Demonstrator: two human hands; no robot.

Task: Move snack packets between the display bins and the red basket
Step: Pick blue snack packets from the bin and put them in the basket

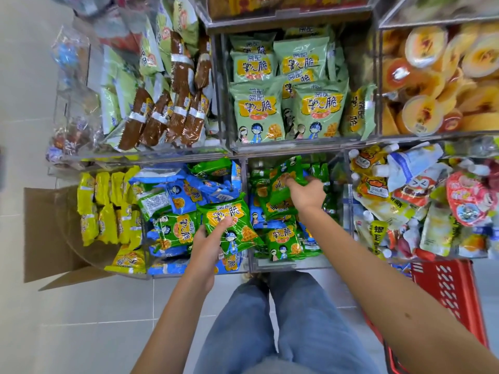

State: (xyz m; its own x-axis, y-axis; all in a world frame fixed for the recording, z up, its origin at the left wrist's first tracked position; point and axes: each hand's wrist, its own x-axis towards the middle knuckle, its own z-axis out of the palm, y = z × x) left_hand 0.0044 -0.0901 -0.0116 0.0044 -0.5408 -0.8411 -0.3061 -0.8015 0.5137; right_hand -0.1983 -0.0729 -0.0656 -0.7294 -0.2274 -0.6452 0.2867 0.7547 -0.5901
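My left hand (209, 244) grips a bright green snack packet (229, 225), thumb on its front, above the divider between two lower clear bins. My right hand (306, 193) reaches into the lower middle bin (272, 264) and pinches the edge of another green packet (283, 182) lying on the pile there. The bin to its left (167, 273) holds blue and green packets mixed. The red basket (448, 290) stands on the floor at the lower right, partly behind my right forearm; its inside is hidden.
The upper shelf holds pale green packets (286, 101), brown bars (167, 114) and orange jelly cups (442, 76). Yellow packets (108, 206) fill the lower left bin, spouted pouches (421, 201) the lower right. An open cardboard box (51, 233) sits on the floor at left.
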